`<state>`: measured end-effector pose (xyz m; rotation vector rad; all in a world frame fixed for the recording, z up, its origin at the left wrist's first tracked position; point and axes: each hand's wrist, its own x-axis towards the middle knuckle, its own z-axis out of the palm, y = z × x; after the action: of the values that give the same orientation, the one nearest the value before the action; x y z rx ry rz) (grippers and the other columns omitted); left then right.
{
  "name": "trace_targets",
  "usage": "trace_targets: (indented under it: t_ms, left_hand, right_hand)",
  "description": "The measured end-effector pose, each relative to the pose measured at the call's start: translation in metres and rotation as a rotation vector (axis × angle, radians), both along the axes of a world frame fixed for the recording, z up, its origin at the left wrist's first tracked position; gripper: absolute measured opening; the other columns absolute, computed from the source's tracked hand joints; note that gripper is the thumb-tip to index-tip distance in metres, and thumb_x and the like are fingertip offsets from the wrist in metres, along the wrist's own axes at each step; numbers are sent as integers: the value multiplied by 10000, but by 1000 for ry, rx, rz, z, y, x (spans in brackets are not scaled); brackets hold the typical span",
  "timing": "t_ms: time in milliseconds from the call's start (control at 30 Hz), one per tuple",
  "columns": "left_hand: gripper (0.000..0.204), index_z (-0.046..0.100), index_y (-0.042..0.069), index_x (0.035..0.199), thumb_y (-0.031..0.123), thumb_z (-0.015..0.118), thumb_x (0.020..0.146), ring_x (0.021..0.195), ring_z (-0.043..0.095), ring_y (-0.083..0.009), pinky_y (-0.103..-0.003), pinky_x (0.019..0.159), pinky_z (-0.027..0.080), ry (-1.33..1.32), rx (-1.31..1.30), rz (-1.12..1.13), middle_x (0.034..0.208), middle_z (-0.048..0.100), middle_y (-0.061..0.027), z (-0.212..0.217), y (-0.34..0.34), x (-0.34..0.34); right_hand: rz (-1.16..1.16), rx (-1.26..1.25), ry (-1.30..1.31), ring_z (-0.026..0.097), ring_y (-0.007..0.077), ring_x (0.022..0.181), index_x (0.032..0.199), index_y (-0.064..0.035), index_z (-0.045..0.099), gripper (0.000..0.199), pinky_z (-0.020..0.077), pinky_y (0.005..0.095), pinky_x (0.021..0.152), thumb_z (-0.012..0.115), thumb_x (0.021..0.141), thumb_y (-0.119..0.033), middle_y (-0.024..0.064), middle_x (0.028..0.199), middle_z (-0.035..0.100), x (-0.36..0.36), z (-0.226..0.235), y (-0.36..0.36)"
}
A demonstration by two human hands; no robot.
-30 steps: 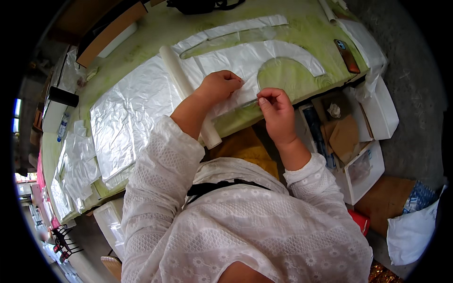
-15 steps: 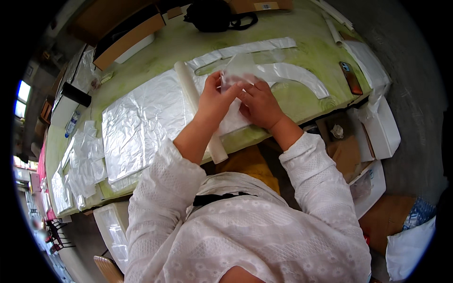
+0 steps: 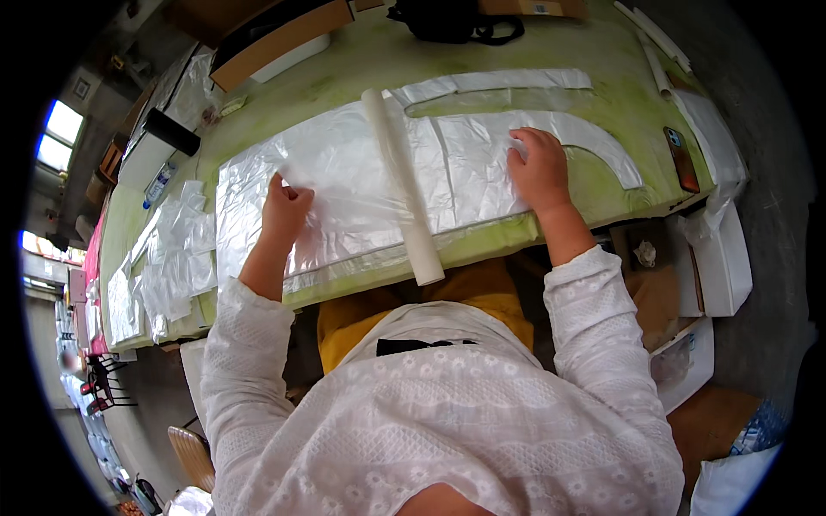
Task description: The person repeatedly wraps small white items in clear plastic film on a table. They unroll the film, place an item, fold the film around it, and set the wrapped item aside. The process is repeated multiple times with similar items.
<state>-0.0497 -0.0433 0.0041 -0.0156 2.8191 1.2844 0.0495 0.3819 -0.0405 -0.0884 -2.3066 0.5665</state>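
A stack of clear, shiny plastic sheets (image 3: 344, 138) lies across the table, two long curved straps reaching right from it. Over the stack lies a pale tube (image 3: 391, 168), its near end jutting past the table edge. My left hand (image 3: 286, 211) is left of the tube, finger and thumb pinched on a thin plastic sheet (image 3: 353, 211) that spreads toward the tube. To the right of the tube, my right hand (image 3: 542, 170) rests on the plastic near the base of the nearer strap, its thumb apart from its bent fingers. Its fingertips are partly hidden.
Crumpled plastic pieces (image 3: 176, 271) lie at the table's left, near a water bottle (image 3: 159, 185) and a black cylinder (image 3: 172, 132). A phone (image 3: 681, 160) lies near the right edge. At the back are a cardboard box (image 3: 280, 47) and a black bag (image 3: 439, 19). Open boxes (image 3: 718, 258) stand below right.
My hands were together over the plastic right of the tube. They have parted: the left moved left across the tube with a thin sheet, the right moved right onto the stack.
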Motion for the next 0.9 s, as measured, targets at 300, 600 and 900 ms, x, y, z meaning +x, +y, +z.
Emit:
trace_targets:
  t_ms: [300, 600, 900]
  left_hand:
    - [495, 589, 132, 1378, 161, 672, 891, 1419, 395, -393, -526, 1190, 308, 612, -133, -530, 1467, 525, -103, -23, 72, 30]
    - [563, 459, 102, 1510, 324, 517, 996, 1514, 275, -395, -596, 1239, 162, 324, -464, -457, 1611, 400, -65, -19, 94, 53]
    - [458, 576, 115, 1379, 260, 638, 950, 1491, 324, -386, -558, 1205, 261, 564, 138, -488, 1565, 451, -99, -14, 80, 24]
  right_hand:
    - [-21, -22, -50, 646, 341, 1032, 944, -63, 726, 152, 509, 444, 948, 692, 798, -92, 110, 1037, 729, 1, 5, -3]
    - [398, 113, 57, 571, 403, 1209, 1057, -71, 703, 257, 446, 495, 1078, 715, 803, -101, 133, 1208, 684, 24, 23, -54]
    - [836, -202, -232, 592, 369, 1190, 1084, -75, 695, 243, 437, 479, 1087, 745, 896, -221, 125, 1132, 696, 60, 54, -179]
